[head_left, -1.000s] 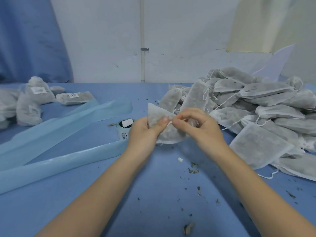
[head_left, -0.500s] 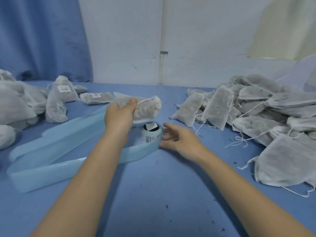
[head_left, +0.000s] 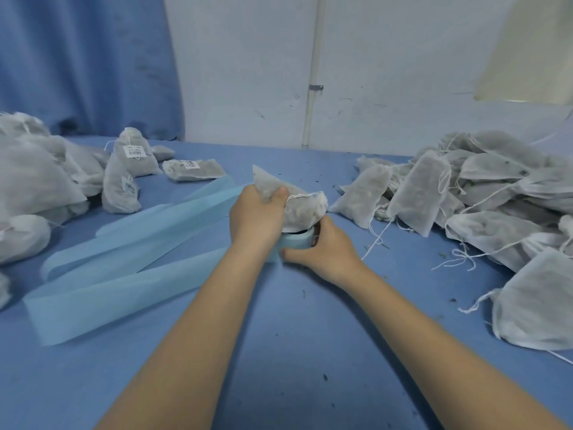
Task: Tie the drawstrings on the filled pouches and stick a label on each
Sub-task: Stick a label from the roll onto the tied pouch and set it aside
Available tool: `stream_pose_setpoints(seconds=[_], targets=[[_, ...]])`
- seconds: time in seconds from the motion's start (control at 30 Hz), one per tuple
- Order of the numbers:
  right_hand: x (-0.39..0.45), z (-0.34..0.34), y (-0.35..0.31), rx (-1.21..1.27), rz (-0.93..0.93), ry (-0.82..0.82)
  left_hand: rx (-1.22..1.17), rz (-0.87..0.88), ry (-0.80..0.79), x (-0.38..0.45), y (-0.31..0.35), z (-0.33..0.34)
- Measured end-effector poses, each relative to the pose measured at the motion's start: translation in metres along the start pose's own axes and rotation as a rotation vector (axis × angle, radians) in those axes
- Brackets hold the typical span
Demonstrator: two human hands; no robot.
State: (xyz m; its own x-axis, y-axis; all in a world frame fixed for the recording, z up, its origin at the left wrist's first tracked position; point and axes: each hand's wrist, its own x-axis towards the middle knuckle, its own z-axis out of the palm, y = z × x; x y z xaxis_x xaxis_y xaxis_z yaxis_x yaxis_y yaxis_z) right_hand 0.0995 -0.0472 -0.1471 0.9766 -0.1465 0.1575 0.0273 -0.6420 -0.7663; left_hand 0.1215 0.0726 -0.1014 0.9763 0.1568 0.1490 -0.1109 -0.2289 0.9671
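My left hand (head_left: 255,217) grips a filled white mesh pouch (head_left: 302,207) with its drawstring pulled tight, holding it just above the label roll (head_left: 296,240). My right hand (head_left: 321,246) has its fingers curled round that pale blue roll on the table. The roll is mostly hidden by the pouch and both hands. Long strips of blue backing paper (head_left: 130,262) trail from the roll to the left.
A heap of unlabelled filled pouches (head_left: 483,206) covers the right of the blue table (head_left: 310,352). Labelled pouches (head_left: 130,169) lie in a pile at the left. Loose drawstrings and dark crumbs are scattered near the right heap. A white wall stands behind.
My left hand has carried the tied pouch leftward and over the label roll. My right hand let go of the pouch, reached to the roll and now grips it.
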Motion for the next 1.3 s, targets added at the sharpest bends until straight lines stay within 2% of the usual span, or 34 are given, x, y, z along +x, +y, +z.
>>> stream_pose_setpoints(seconds=[0.2,0.43,0.63,0.87,1.03,1.17,1.3], targets=[[-0.004,0.007,-0.006,0.082,0.015,0.071,0.082,0.024,0.016,-0.003,-0.005,0.007],[-0.022,-0.020,0.007,0.164,0.009,-0.053,0.103,0.035,0.035,-0.001,-0.006,0.008],[-0.022,-0.021,0.009,0.143,-0.036,0.092,0.072,0.036,0.025,-0.002,-0.006,0.007],[-0.017,-0.025,0.011,0.123,-0.045,0.144,0.034,0.030,0.022,-0.004,-0.005,0.007],[-0.019,-0.023,0.012,-0.015,-0.058,0.190,0.049,0.024,0.019,-0.006,-0.003,0.006],[-0.029,-0.021,0.005,-0.241,-0.123,0.159,0.052,0.021,0.018,-0.007,-0.002,0.006],[-0.050,-0.017,-0.005,-0.195,-0.192,-0.001,0.064,0.041,0.026,-0.008,0.000,0.005]])
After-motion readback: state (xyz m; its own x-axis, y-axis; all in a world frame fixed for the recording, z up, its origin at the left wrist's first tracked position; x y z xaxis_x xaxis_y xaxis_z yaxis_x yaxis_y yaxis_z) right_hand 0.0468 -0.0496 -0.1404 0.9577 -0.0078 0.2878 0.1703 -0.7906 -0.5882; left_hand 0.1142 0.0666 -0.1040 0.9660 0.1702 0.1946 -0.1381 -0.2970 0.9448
